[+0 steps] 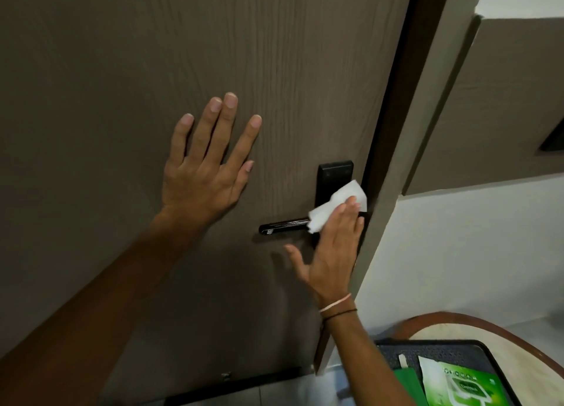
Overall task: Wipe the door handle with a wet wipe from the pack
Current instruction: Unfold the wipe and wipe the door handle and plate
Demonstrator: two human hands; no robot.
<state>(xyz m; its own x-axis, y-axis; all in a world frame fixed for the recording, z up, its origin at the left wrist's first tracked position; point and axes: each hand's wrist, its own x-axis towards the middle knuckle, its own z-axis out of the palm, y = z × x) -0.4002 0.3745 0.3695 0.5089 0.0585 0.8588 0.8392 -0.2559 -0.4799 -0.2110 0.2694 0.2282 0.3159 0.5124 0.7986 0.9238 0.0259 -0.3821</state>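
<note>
Head view has the door handle [285,225] as my landmark: a dark lever lying level across the brown door [91,54], its free tip pointing toward my left hand's side and its root at the black lock plate [334,176] beside the door's edge. My right hand [334,247] is the nearer one by far; it is flat and open-fingered, pressing the white wet wipe [335,204] under its fingertips against the root end of the lever and the lower part of the plate, thumb splayed out below the lever. So the wipe covers only the inner end, and the bare length runs away from my right hand toward the tip; I judge the next stroke should follow that long axis outward. My left hand [207,167] is spread flat on the door, above the handle and past its tip, gripping nothing, just bracing. Below the handle and beyond the door's edge, the green pack [464,387] lies on a dark tray [442,349].
</note>
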